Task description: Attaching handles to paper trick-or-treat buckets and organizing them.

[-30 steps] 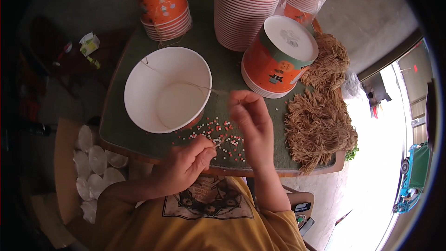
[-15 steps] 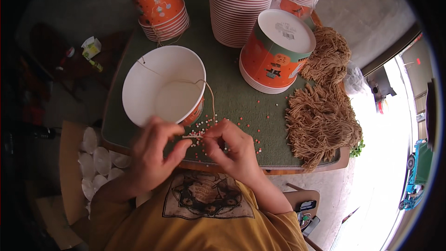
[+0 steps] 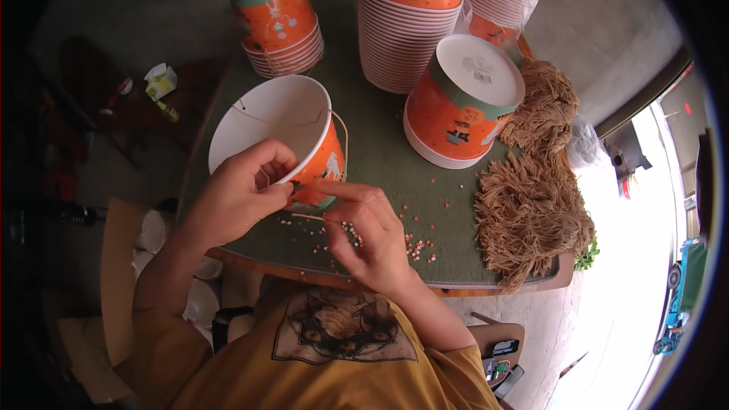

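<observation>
A white-lined orange paper bucket leans toward me near the table's front edge. My left hand is closed on its near rim, fingers inside and thumb outside. A thin tan cord passes through the wall on the right side and hangs down outside; another bit shows at a hole on the far left. My right hand pinches a pale cord end, which sticks out leftward below the bucket. Its index finger reaches to the orange wall. Small white and red-orange paper dots lie scattered around this hand.
Behind stand upside-down bucket stacks: a small one at left, a tall one in the middle, a short one at right. Bundles of tan cord lie along the right edge. A cardboard box with clear cups stands at lower left.
My left hand has moved from beside the cord end onto the bucket's near rim. The bucket is now tilted, showing more of its orange side. My right hand still pinches the cord.
</observation>
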Demonstrator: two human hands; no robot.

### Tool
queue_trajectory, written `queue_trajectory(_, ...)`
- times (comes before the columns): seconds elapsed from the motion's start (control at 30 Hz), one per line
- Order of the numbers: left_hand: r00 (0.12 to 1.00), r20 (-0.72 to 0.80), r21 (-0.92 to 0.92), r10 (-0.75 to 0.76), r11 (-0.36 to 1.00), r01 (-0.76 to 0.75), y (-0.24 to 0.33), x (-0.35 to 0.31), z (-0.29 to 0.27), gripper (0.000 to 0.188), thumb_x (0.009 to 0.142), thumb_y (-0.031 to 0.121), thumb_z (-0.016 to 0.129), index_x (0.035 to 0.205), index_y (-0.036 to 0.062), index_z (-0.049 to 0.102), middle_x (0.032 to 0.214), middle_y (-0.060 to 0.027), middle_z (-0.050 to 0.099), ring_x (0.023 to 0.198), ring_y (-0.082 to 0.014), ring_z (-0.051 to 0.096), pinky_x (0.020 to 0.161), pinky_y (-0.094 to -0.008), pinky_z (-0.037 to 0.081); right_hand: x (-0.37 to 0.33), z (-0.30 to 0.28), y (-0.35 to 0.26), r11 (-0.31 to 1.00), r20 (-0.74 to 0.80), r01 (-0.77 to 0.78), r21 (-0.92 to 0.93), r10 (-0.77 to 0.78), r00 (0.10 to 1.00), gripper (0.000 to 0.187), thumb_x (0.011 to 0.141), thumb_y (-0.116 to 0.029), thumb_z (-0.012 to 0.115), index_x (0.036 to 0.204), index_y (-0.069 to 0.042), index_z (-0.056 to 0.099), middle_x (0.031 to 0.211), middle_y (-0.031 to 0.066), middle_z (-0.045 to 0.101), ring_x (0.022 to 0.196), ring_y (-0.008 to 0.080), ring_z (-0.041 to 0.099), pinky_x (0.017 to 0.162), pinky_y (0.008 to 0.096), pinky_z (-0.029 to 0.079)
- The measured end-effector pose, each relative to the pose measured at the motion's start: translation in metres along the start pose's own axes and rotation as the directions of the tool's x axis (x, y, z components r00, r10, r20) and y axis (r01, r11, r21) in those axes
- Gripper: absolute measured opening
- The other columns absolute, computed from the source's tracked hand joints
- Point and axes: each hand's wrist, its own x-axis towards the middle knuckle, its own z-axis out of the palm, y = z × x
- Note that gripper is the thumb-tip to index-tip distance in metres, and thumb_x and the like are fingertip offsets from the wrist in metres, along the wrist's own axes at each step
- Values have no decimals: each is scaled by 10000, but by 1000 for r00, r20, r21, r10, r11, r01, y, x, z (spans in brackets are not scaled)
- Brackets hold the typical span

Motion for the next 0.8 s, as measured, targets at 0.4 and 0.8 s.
queue_trajectory(0.4, 999, 45, -26, 0, 1000, 1, 0, 0, -6, 147, 861, -23, 572, 997, 15, 529, 900, 0, 562, 825, -55, 546, 756, -230, 471, 9, 9, 5, 996, 51, -24, -91, 29, 998, 210, 718, 65, 628, 871, -23, 514, 954, 114, 630, 822, 290, 610, 736, 362, 501)
queue_trajectory(0.8, 999, 20, -68, 37, 997, -35, -4, 2, 0, 213, 844, -29, 577, 1037, 28, 507, 901, -6, 552, 816, -62, 544, 749, -232, 473, 11, 21, 5, 993, -151, -112, -39, 105, 983, 176, 774, 101, 590, 878, -10, 501, 953, 130, 632, 763, 238, 618, 669, 321, 504)
